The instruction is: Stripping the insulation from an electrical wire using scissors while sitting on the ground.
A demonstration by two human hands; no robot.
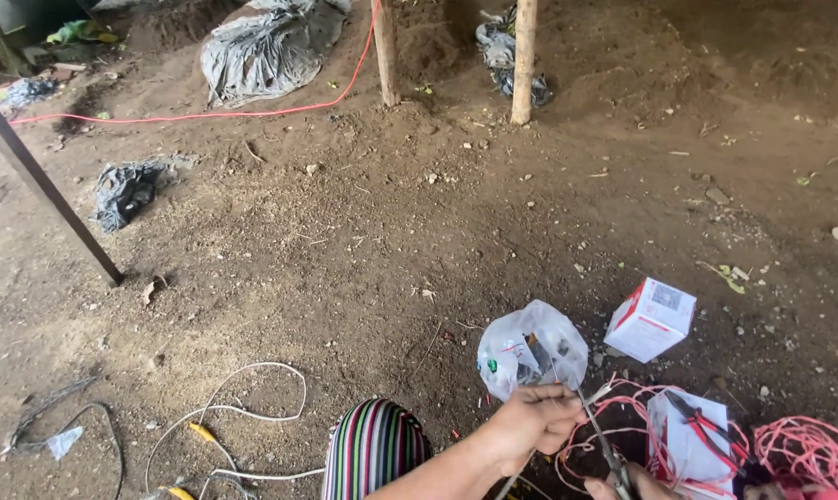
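My left hand (pixel 533 418) is closed around a thin grey wire (pixel 505 485) at the bottom of the view, just in front of a clear plastic bag (pixel 532 346) of small parts. My right hand (pixel 643 485) shows only partly at the bottom edge. It grips a slim metal hand tool (pixel 606 446) whose tip points up towards my left fingers. A tangle of pink-red wire (pixel 623 407) lies on the dirt under both hands. My knee in striped cloth (pixel 372 449) is to the left of my forearm.
A white and red box (pixel 651 318) lies on the dirt. A second white box (pixel 683 444) carries red-handled pliers (pixel 708 428) beside a red wire coil (pixel 808 452). White cable (pixel 243 409) loops at lower left. Two wooden posts (pixel 524 60), a slanted metal bar (pixel 44 181) and a grey tarp (pixel 266 46) stand farther off.
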